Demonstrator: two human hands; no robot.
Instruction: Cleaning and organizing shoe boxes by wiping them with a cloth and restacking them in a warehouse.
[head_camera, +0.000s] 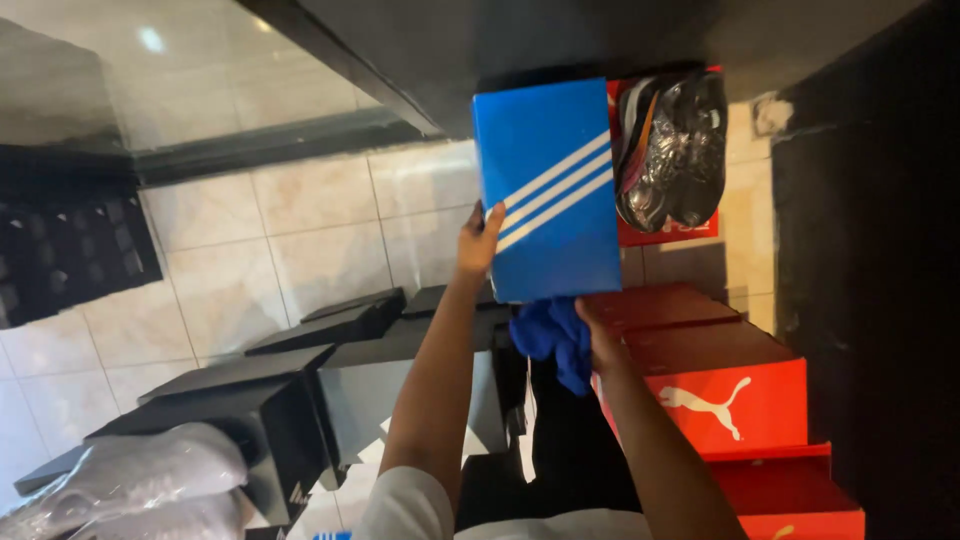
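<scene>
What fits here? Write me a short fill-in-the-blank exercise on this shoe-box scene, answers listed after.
1. Both hands hold a blue box marked with three ______ stripes.
2. The right hand also grips a crumpled ______ cloth under the box.
3. The left hand holds the box by its ______ edge.
4. The open red box beyond holds dark ______.

Missing words: white; blue; left; shoes

Smooth cardboard blue box (545, 190), soft blue cloth (553, 340), glossy floor tiles (300, 240), matt red boxes (730, 390).
</scene>
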